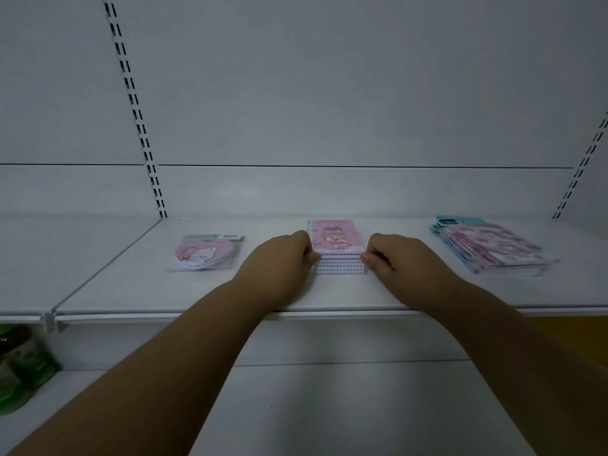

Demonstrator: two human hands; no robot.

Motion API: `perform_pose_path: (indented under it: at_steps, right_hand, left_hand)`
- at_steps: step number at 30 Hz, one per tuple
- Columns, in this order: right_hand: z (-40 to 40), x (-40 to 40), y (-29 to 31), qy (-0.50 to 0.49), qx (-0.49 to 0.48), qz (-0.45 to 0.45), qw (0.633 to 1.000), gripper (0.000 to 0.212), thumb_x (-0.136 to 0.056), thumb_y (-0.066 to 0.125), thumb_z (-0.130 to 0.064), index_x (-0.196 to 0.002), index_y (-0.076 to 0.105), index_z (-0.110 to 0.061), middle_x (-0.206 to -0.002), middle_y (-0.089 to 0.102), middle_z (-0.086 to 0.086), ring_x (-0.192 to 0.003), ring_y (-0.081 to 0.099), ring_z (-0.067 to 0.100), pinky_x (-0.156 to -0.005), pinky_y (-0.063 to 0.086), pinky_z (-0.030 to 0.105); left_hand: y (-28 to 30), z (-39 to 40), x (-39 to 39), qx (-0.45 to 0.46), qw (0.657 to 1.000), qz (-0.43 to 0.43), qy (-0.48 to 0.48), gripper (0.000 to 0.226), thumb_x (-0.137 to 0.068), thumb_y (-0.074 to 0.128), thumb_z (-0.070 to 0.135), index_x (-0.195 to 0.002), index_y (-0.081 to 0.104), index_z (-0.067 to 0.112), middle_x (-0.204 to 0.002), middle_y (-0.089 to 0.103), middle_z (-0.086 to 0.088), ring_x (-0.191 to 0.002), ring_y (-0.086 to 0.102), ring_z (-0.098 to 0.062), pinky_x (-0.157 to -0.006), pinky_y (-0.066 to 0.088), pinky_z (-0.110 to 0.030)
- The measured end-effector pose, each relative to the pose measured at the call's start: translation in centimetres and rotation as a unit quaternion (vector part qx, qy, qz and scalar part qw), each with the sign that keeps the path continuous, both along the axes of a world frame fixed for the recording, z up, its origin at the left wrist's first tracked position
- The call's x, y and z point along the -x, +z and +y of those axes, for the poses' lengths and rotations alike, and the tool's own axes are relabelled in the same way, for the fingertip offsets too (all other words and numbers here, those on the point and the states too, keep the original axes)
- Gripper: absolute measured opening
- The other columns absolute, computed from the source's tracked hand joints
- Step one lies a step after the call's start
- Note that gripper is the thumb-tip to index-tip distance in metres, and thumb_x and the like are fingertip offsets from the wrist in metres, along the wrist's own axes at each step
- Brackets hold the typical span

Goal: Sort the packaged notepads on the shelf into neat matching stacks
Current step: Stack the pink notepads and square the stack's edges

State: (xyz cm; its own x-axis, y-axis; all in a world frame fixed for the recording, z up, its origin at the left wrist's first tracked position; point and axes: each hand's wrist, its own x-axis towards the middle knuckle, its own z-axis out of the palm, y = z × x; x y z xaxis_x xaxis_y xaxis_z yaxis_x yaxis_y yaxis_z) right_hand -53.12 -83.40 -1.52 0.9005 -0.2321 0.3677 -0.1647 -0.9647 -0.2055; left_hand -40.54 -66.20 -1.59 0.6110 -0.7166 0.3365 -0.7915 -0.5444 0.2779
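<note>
Left hand (285, 258): fingers curled, pinching the left edge of the pink spiral notepad stack (337, 246).
Right hand (393, 255): fingers curled, pinching the right edge of the same stack.
Pink spiral notepad stack: flat on the shelf (131, 274), between both hands, spiral bindings toward the person.
Heart-shaped bear notepad (205, 253): in a clear sleeve, flat on the shelf, left of the left hand, apart from it.
Purple notepad pile (493, 248): right of the right hand, fanned unevenly, blue-edged packs beneath.
Green bottles (23, 366): lower shelf, below and far left of the left hand.
</note>
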Motion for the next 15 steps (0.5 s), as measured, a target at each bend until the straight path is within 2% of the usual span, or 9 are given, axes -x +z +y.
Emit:
perform_pose_path:
  at_steps: [2, 4, 7, 9, 11, 13, 15]
  right_hand:
    - [0.0, 0.2, 0.0, 0.004, 0.004, -0.001, 1.000, 0.026, -0.101, 0.042, -0.032, -0.080, 0.049, -0.018, -0.071, 0.047, -0.008, -0.068, 0.048, 0.014, -0.057, 0.034, 0.023]
    - [-0.2, 0.3, 0.1, 0.005, -0.020, -0.009, 1.000, 0.032, -0.102, 0.038, -0.031, -0.073, 0.046, -0.019, -0.067, 0.048, -0.006, -0.064, 0.047, 0.012, -0.058, 0.034, 0.022]
    - [-1.3, -0.6, 0.9, -0.024, -0.146, -0.057, 0.987, 0.032, -0.100, 0.039, -0.021, -0.075, 0.056, -0.013, -0.073, 0.061, 0.005, -0.066, 0.054, 0.017, -0.059, 0.039, 0.025]
    - [-2.1, -2.1, 2.0, -0.061, -0.251, -0.061, 0.964, 0.030, -0.098, 0.042, -0.017, -0.081, 0.065, -0.010, -0.075, 0.067, 0.007, -0.056, 0.057, 0.012, -0.052, 0.041, 0.022]
    - [-2.4, -3.7, 2.7, -0.102, -0.314, -0.010, 0.944, 0.031, -0.098, 0.046, -0.022, -0.085, 0.068, -0.003, -0.065, 0.065, 0.006, -0.046, 0.054, 0.012, -0.046, 0.041, 0.021]
    - [-2.4, -4.9, 2.8, -0.128, -0.337, 0.046, 0.932, 0.040, -0.097, 0.049, -0.029, -0.084, 0.069, 0.004, -0.058, 0.063, 0.011, -0.045, 0.050, 0.022, -0.045, 0.038, 0.024]
    - [-2.4, -5.6, 2.7, -0.140, -0.347, 0.067, 0.925, 0.046, -0.096, 0.050, -0.030, -0.083, 0.068, 0.010, -0.059, 0.062, 0.018, -0.047, 0.049, 0.026, -0.045, 0.038, 0.026]
  left_hand:
    - [0.2, 0.1, 0.2, -0.007, 1.000, 0.010, 0.002, 0.022, -0.101, 0.043, 0.035, -0.091, 0.050, 0.016, -0.083, 0.058, 0.001, -0.077, 0.052, -0.019, -0.067, 0.039, -0.030]
    - [0.7, 0.3, 0.1, 0.013, 0.998, 0.059, 0.008, 0.028, -0.102, 0.042, 0.034, -0.093, 0.056, 0.011, -0.088, 0.064, -0.004, -0.079, 0.055, -0.022, -0.067, 0.040, -0.033]
    - [2.0, -0.1, -1.1, 0.055, 0.979, 0.193, 0.040, 0.026, -0.101, 0.044, 0.021, -0.104, 0.062, 0.003, -0.102, 0.070, -0.013, -0.086, 0.064, -0.028, -0.078, 0.051, -0.038]
    - [2.7, -1.0, -2.1, 0.079, 0.955, 0.279, 0.068, 0.028, -0.100, 0.045, 0.017, -0.108, 0.064, -0.002, -0.107, 0.071, -0.018, -0.087, 0.069, -0.031, -0.083, 0.057, -0.040]
    - [3.3, -2.2, -2.5, 0.081, 0.938, 0.328, 0.085, 0.033, -0.101, 0.043, 0.022, -0.103, 0.064, -0.004, -0.104, 0.072, -0.021, -0.079, 0.068, -0.030, -0.082, 0.059, -0.042]
    - [3.5, -3.4, -2.6, 0.081, 0.928, 0.352, 0.096, 0.033, -0.101, 0.042, 0.023, -0.091, 0.061, -0.002, -0.097, 0.072, -0.024, -0.075, 0.067, -0.034, -0.079, 0.060, -0.045]
    - [3.7, -4.5, -2.5, 0.086, 0.921, 0.365, 0.109, 0.032, -0.101, 0.044, 0.018, -0.077, 0.055, 0.001, -0.081, 0.067, -0.024, -0.070, 0.064, -0.038, -0.075, 0.059, -0.050]
